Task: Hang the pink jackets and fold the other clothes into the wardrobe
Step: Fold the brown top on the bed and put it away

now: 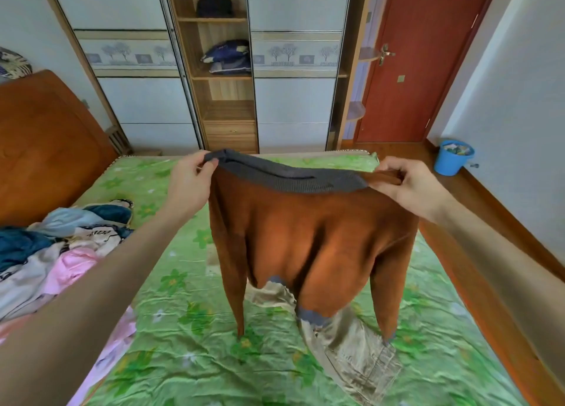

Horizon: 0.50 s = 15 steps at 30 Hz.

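Here both arms outstretched, left hand (190, 178) and right hand (408, 182) pinching sweater (308, 231) hem, seemingly.

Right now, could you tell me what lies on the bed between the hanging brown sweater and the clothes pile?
In the head view, only bare green floral sheet lies between the brown sweater and the clothes pile.

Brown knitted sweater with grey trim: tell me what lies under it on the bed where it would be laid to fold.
The brown knitted sweater hangs from both hands, left and right. Beige cargo trousers lie on the green floral bedsheet right below its hem, in the way of laying it flat.
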Each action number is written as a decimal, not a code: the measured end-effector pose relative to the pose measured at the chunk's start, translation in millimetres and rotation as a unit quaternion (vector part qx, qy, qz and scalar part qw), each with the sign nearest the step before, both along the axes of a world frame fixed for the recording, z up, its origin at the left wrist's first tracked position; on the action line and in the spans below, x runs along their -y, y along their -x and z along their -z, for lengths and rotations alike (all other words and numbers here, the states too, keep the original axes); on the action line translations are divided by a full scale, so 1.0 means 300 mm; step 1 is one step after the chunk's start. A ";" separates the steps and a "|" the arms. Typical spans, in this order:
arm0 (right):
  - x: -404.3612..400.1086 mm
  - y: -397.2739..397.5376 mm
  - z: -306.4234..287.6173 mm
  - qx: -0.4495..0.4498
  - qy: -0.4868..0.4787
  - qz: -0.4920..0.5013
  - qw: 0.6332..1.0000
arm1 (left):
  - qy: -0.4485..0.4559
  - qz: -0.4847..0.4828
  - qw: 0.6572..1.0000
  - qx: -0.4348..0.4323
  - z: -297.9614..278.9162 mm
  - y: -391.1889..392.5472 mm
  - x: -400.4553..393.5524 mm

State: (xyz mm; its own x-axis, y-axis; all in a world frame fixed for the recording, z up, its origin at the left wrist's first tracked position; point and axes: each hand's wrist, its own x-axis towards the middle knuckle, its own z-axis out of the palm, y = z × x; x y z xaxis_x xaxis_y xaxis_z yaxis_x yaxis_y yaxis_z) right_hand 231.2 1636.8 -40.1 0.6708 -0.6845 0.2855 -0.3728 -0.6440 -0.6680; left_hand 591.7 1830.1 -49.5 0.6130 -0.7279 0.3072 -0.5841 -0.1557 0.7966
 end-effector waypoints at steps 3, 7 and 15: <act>0.032 0.000 -0.064 0.012 0.027 0.006 1.000 | 0.019 -0.006 1.000 -0.013 -0.017 -0.016 0.013; 0.015 0.053 -0.023 0.016 0.025 0.038 0.999 | 0.029 0.030 0.998 -0.038 0.016 0.009 0.006; -0.114 0.190 0.055 -0.014 -0.029 0.016 0.999 | 0.001 0.079 0.994 0.079 0.100 0.056 -0.110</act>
State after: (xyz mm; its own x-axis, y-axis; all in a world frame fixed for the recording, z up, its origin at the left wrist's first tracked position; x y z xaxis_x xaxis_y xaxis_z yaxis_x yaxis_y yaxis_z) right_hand 174.2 1670.9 -56.4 0.6559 -0.7200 0.2264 -0.4115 -0.5926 -0.6924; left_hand 575.0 1863.0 -79.4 0.4351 -0.8108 0.3915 -0.7189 -0.0509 0.6933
